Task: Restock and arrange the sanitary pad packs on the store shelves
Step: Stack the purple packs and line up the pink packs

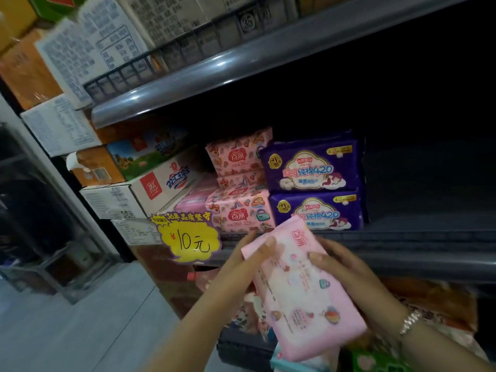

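Note:
I hold a light pink sanitary pad pack (300, 288) between both hands, just in front of the shelf edge (402, 237). My left hand (252, 253) grips its upper left side with the thumb on top. My right hand (341, 267) grips its right side, thumb across the face. On the shelf behind stand two stacked purple packs (314, 183) and, left of them, stacked pink patterned packs (241, 183).
The shelf right of the purple packs is dark and bare (429, 183). A yellow price tag (188, 237) hangs at the shelf's left front. Cardboard boxes (139, 183) are stacked at left. More packs lie in a bin below (249, 323). An upper shelf (241, 68) overhangs.

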The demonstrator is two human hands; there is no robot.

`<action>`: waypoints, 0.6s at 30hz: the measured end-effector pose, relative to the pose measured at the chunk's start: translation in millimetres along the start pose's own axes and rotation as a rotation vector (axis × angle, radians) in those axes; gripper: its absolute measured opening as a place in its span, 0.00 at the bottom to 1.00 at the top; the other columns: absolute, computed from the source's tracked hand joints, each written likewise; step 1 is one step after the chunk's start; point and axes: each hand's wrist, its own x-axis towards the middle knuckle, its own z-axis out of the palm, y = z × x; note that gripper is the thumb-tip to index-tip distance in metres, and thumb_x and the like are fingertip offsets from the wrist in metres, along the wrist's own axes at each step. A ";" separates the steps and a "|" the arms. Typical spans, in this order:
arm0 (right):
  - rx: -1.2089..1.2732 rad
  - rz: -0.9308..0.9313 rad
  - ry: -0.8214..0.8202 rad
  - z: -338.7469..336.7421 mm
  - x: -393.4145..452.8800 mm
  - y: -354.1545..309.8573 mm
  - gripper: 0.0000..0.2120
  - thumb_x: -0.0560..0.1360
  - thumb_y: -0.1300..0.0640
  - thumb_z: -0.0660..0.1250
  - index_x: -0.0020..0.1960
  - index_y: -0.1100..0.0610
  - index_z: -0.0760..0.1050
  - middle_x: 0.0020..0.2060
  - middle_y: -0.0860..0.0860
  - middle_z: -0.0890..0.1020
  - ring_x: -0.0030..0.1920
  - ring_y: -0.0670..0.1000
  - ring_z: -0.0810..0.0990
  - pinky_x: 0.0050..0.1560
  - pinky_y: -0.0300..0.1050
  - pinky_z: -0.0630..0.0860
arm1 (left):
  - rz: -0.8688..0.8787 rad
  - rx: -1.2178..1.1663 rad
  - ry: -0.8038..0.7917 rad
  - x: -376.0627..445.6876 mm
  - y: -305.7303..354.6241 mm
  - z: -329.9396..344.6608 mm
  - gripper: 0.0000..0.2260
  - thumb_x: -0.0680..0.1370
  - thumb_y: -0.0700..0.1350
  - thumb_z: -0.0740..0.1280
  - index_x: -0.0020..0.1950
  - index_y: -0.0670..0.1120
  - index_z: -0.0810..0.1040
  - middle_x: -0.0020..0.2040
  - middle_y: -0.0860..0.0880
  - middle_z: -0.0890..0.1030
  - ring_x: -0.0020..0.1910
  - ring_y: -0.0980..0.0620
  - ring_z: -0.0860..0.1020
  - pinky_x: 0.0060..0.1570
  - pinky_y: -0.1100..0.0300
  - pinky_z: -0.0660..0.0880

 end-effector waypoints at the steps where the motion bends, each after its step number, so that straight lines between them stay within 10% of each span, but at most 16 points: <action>1: 0.015 0.005 -0.012 0.0 -2.1 -1.3 0.25 0.62 0.49 0.72 0.59 0.45 0.74 0.44 0.55 0.86 0.42 0.56 0.85 0.36 0.46 0.80 | -0.039 -0.069 -0.047 -0.3 -4.0 0.1 0.40 0.63 0.59 0.78 0.71 0.58 0.63 0.61 0.52 0.79 0.57 0.50 0.79 0.58 0.47 0.76; 7: -0.051 -0.016 0.027 2.7 -5.8 -2.7 0.21 0.65 0.44 0.70 0.57 0.43 0.77 0.46 0.50 0.86 0.45 0.53 0.85 0.49 0.54 0.81 | 0.089 -0.242 0.085 -6.0 -19.5 6.9 0.37 0.61 0.48 0.81 0.67 0.51 0.70 0.53 0.46 0.84 0.49 0.46 0.84 0.43 0.51 0.81; 11: -0.224 -0.004 0.095 9.8 -8.3 -12.5 0.06 0.73 0.39 0.62 0.47 0.37 0.75 0.48 0.40 0.80 0.45 0.42 0.79 0.44 0.40 0.76 | 0.326 -0.039 0.300 -15.6 -27.8 17.6 0.49 0.56 0.57 0.80 0.73 0.58 0.62 0.63 0.53 0.77 0.57 0.53 0.80 0.55 0.48 0.79; 18: -0.014 0.248 -0.036 20.5 -17.0 -4.6 0.51 0.56 0.24 0.62 0.76 0.40 0.55 0.75 0.51 0.62 0.74 0.57 0.61 0.72 0.60 0.61 | 0.479 -0.086 0.293 -25.8 -39.2 45.1 0.32 0.65 0.75 0.61 0.67 0.70 0.61 0.72 0.60 0.62 0.70 0.59 0.66 0.68 0.52 0.69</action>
